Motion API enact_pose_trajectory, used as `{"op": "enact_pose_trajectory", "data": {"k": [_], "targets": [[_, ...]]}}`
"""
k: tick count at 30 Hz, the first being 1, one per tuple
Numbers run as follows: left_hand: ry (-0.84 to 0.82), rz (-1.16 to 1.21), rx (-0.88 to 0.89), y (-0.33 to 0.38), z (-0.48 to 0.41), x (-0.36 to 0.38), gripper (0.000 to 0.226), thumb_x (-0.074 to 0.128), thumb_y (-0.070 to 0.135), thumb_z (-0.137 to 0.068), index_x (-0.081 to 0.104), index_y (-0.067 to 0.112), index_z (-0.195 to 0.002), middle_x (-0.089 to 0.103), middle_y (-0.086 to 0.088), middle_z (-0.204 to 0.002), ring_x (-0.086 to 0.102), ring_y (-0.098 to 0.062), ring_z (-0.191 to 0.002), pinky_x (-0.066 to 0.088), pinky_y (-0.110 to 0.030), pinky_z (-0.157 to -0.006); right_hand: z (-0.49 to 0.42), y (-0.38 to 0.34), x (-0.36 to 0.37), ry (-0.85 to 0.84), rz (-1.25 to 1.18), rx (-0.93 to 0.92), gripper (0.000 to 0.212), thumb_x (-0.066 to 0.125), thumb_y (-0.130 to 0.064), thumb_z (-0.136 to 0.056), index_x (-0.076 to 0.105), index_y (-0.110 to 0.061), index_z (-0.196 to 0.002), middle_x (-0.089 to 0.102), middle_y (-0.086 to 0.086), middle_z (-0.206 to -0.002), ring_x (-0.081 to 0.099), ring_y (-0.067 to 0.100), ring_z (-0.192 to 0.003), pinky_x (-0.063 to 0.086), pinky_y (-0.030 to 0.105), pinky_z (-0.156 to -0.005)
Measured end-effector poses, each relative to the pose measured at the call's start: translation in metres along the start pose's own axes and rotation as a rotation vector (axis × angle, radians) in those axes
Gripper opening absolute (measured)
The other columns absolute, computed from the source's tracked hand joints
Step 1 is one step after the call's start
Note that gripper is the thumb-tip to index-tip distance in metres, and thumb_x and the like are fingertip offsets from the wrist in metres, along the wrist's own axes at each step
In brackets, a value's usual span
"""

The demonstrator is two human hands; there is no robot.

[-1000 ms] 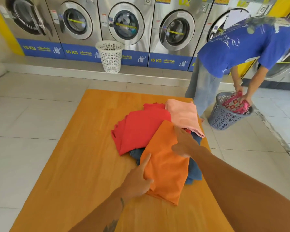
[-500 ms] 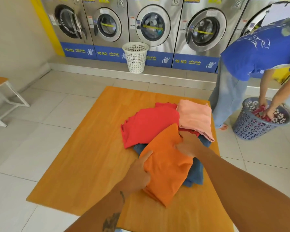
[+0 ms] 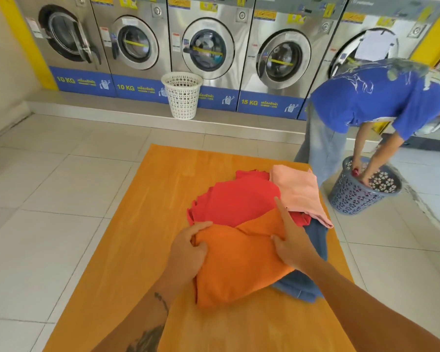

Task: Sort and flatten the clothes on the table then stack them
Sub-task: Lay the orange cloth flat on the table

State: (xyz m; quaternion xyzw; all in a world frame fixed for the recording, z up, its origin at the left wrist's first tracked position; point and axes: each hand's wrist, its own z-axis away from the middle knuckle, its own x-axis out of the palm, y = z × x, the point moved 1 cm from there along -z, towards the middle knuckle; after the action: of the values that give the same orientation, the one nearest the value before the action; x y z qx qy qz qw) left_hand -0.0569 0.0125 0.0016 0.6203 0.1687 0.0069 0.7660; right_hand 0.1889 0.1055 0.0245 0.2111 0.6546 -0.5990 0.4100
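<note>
A pile of clothes lies on the orange wooden table (image 3: 163,199). An orange garment (image 3: 239,262) sits on top at the near side. Behind it lies a red garment (image 3: 239,199), with a pink one (image 3: 297,191) at the far right and a blue denim piece (image 3: 315,240) underneath. My left hand (image 3: 188,250) pinches the orange garment's left edge. My right hand (image 3: 290,242) grips its right side, index finger stretched toward the red cloth.
A row of steel washing machines (image 3: 208,47) lines the far wall, with a white basket (image 3: 182,95) in front. On the right, a person in a blue shirt (image 3: 379,97) bends over a grey basket (image 3: 361,196) on the tiled floor.
My left hand has closed on the orange garment's left edge and bunched it. My right hand slid down onto its right side. The view has shifted left and tilted up.
</note>
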Motion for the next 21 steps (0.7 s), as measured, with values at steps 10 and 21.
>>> {"op": "enact_pose_trajectory", "data": {"k": [10, 21], "targets": [[0.184, 0.052, -0.036, -0.016, -0.082, -0.111, 0.04, 0.05, 0.011, -0.098, 0.071, 0.044, -0.105, 0.053, 0.019, -0.121, 0.05, -0.006, -0.113, 0.044, -0.022, -0.094, -0.055, -0.096, 0.069, 0.133, -0.118, 0.072, 0.046, 0.058, -0.006, -0.089, 0.062, -0.033, -0.127, 0.071, -0.004, -0.101, 0.062, 0.007, -0.077, 0.048, 0.028, -0.071], [0.221, -0.095, 0.002, -0.021, -0.181, -0.181, 0.038, 0.047, 0.006, -0.098, 0.068, 0.033, -0.116, 0.054, 0.015, -0.121, 0.048, -0.006, -0.11, 0.038, -0.026, -0.105, -0.158, -0.15, 0.119, 0.115, -0.225, 0.12, 0.042, 0.057, -0.009, -0.091, 0.063, -0.031, -0.127, 0.062, -0.01, -0.116, 0.055, 0.005, -0.097, 0.043, 0.018, -0.08]]}}
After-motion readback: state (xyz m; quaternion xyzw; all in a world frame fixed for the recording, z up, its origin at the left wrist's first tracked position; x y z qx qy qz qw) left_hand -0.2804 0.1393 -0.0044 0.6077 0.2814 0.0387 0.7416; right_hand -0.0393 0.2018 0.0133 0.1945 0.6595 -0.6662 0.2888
